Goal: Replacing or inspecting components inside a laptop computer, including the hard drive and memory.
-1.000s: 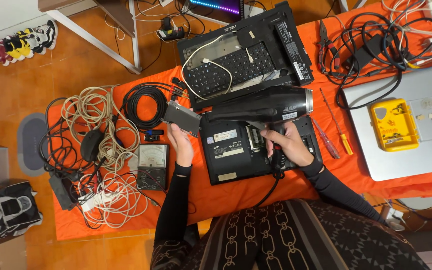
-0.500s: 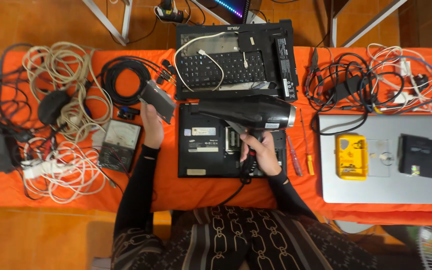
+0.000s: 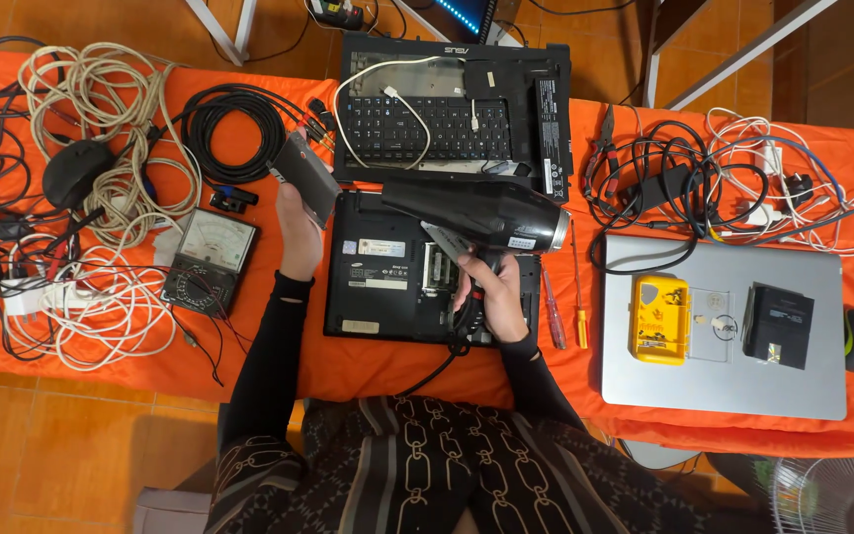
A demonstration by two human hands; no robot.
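The black, glossy plastic hair dryer [image 3: 481,213] looks bulky but fairly light for its size, a rigid shell with a smooth barrel that would slip under the fingers, so the ribbed pistol handle below the barrel is the sound place to grip it; its cord trails down toward 6 o'clock and could snag. The right hand [image 3: 491,297] is closed around that handle, holding the dryer over the opened black laptop base [image 3: 397,267], barrel lying level with one end toward 3 o'clock. The left hand [image 3: 298,222] is wrapped around a small flat grey metal-cased drive [image 3: 305,178], tilted, at 9 o'clock from the dryer; it seems stiff, thin-edged and probably delicate inside, best pinched by its long sides. Both sit above the orange-clothed tabletop [image 3: 387,361], with an analogue multimeter [image 3: 210,259] further out at 9 o'clock.
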